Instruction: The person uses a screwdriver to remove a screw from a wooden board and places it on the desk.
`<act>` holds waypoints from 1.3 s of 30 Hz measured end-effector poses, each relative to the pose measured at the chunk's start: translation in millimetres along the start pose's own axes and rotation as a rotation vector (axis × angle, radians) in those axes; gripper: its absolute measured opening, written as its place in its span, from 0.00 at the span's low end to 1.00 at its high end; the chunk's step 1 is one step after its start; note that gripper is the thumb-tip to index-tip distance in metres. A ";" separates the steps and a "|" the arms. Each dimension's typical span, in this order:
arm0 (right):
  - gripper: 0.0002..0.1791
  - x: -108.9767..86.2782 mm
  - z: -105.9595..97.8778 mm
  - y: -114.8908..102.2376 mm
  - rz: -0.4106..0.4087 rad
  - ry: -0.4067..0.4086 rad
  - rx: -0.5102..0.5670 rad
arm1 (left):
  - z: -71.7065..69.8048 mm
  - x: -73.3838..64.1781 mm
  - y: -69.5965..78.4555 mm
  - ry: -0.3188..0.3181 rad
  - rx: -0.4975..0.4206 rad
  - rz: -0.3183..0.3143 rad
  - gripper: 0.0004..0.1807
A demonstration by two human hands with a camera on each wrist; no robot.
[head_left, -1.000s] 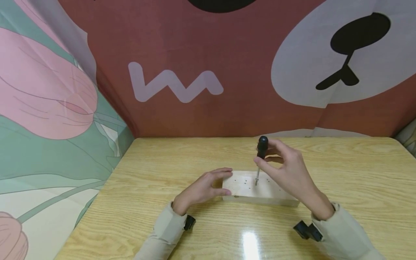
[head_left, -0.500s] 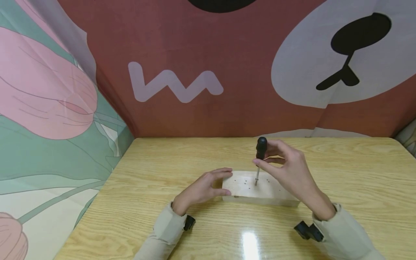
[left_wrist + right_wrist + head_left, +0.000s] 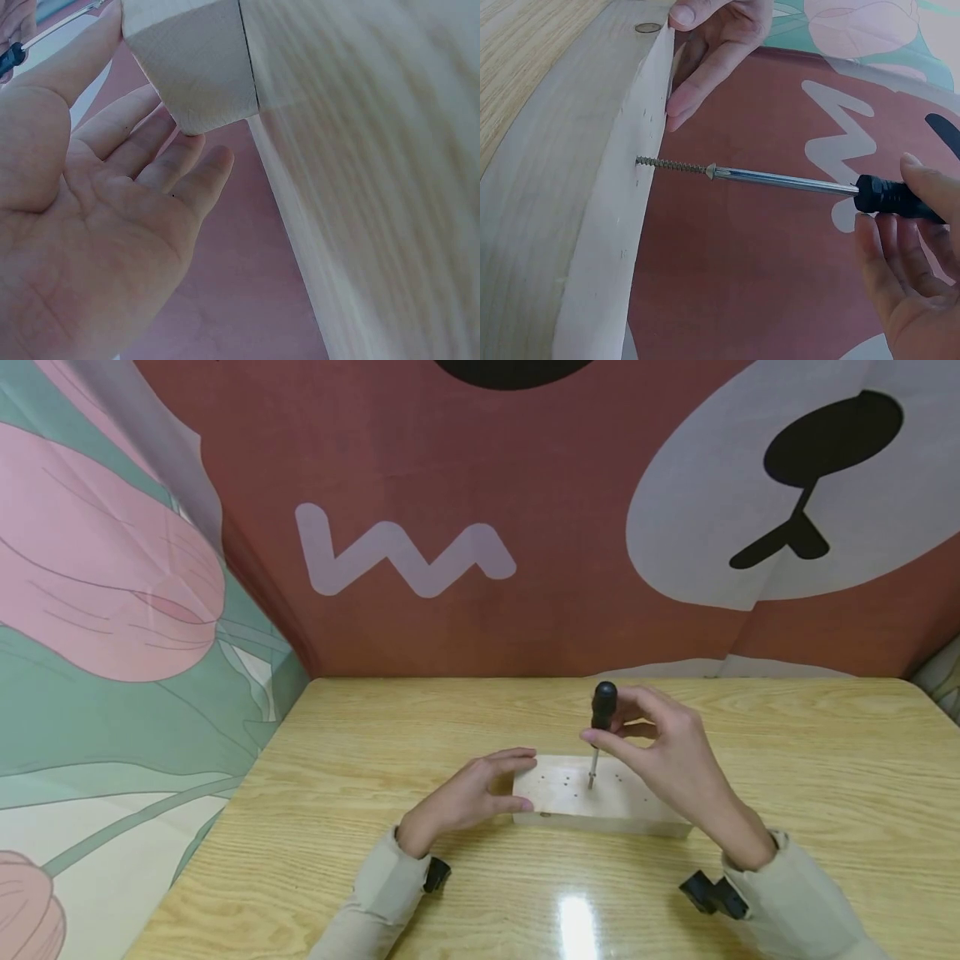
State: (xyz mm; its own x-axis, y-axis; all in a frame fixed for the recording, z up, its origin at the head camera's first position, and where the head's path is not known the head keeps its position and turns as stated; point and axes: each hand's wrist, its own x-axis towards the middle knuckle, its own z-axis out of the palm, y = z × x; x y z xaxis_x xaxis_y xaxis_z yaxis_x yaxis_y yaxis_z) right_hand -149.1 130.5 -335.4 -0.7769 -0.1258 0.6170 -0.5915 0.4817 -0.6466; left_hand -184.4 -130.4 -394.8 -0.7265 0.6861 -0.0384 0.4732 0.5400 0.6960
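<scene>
Above a pale wooden block point(image 3: 600, 822) on the wood-grained surface point(image 3: 375, 718), we hold a black-handled screwdriver point(image 3: 787, 181) in our right grip point(image 3: 671, 747), thumb and fingers clamped on it, its tip on the head of a screw point(image 3: 673, 165) whose point meets the block's top. Our left grip point(image 3: 467, 793) clasps the block's left end between thumb and fingers.

The screwdriver point(image 3: 603, 713) has sunk slightly toward the wooden block point(image 3: 600, 824).

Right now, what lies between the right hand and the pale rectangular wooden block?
The silver metal shaft of the black-handled screwdriver, then a threaded metal screw whose tip meets the block. The right wrist view shows it.
</scene>
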 end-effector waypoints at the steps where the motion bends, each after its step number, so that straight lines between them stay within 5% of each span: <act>1: 0.19 -0.1 -0.1 -0.2 0.005 -0.004 0.004 | 0.0 -0.1 0.1 0.001 0.002 -0.001 0.35; 8: 0.23 -2.5 0.9 -0.2 0.060 -0.036 0.054 | 0.4 -0.3 -0.3 0.001 -0.002 -0.004 0.35; 19: 0.20 -0.5 3.6 1.2 -0.001 0.017 -0.033 | 0.5 -0.5 0.0 0.000 -0.008 -0.003 0.35; 39: 0.22 0.2 2.1 1.2 -0.002 0.013 -0.026 | -0.1 0.8 -1.5 0.001 0.001 0.001 0.35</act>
State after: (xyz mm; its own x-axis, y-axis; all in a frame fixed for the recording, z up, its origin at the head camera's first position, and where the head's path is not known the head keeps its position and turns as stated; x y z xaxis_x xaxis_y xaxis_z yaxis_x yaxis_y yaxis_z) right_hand -150.4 129.3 -336.9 -0.7725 -0.1156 0.6244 -0.5872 0.5041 -0.6332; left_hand -185.7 -130.7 -395.8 -0.7269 0.6858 -0.0370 0.4742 0.5401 0.6953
